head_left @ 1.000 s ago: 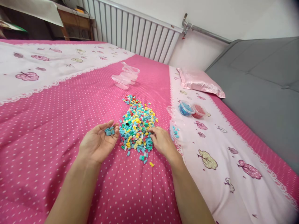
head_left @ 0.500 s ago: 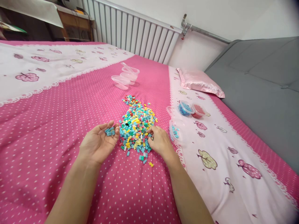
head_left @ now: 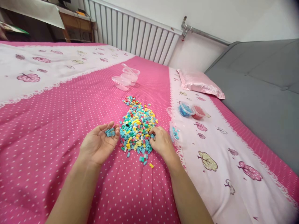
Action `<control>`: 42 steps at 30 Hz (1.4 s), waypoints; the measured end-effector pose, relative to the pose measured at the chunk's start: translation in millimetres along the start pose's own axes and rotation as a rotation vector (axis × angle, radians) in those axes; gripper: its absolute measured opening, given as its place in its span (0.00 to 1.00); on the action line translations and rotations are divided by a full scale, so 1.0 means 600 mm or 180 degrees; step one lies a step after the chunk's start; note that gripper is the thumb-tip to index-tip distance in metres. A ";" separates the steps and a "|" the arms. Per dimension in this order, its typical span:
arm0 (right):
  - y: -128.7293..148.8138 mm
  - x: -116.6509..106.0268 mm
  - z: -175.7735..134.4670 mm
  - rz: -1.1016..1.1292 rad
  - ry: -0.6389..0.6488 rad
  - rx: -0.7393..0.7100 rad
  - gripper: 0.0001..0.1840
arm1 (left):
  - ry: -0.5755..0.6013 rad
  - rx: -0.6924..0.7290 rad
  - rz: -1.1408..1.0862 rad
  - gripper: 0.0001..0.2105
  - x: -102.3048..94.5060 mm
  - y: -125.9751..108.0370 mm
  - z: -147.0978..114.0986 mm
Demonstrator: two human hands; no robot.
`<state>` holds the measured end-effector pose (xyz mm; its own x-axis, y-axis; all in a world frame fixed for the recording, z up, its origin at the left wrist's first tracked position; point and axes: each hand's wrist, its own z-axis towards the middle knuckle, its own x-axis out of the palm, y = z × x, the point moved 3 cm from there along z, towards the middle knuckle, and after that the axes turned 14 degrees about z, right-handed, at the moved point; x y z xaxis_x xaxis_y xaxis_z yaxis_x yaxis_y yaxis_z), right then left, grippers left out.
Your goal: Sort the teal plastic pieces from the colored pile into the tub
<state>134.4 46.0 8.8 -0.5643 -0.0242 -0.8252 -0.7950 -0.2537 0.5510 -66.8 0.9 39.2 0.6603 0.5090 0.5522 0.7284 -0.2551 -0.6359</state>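
Your left hand lies palm up on the bed, its grip cupped loosely around a small clutch of blue bricks near the fingertips. Just to the right of that cupped palm sits the pile of small bricks, mixed blue, teal, yellow and a few red. Your right hand rests palm down at the pile's near right edge, fingers curled into the bricks; whether its grip has closed on one I cannot tell, since the fingertips are buried.

You appear to be at the picking step: pulling blue pieces out of the mix and gathering them in the open palm. The next move calls for a fine pinch on a single blue brick without dragging its neighbours, then a short carry leftward across the pile to the waiting palm, which must stay level so nothing rolls off.

Just right of your right hand stands a clear tub with a few blue bricks.
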 end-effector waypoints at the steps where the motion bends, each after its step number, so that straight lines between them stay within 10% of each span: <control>1: 0.001 0.000 0.000 -0.0013 -0.0021 -0.0014 0.15 | 0.0006 0.0003 0.0008 0.11 0.000 0.000 0.000; 22: -0.002 0.000 0.011 -0.0049 -0.0351 0.0259 0.12 | 0.0575 -0.0298 0.0052 0.17 0.020 0.026 -0.006; 31: 0.012 -0.031 -0.001 0.1286 -0.0614 0.0134 0.11 | 0.1073 -0.0740 0.0007 0.18 0.035 0.058 -0.016; 42: 0.085 -0.043 -0.036 0.1940 -0.0171 -0.0818 0.11 | 0.1288 -0.0897 0.0069 0.16 0.059 0.084 -0.035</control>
<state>113.3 13.0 55.4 -0.9118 -0.1898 -0.3641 -0.2553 -0.4326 0.8647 -2.8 -11.2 37.6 0.6533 0.1551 0.7411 0.6978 -0.5030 -0.5099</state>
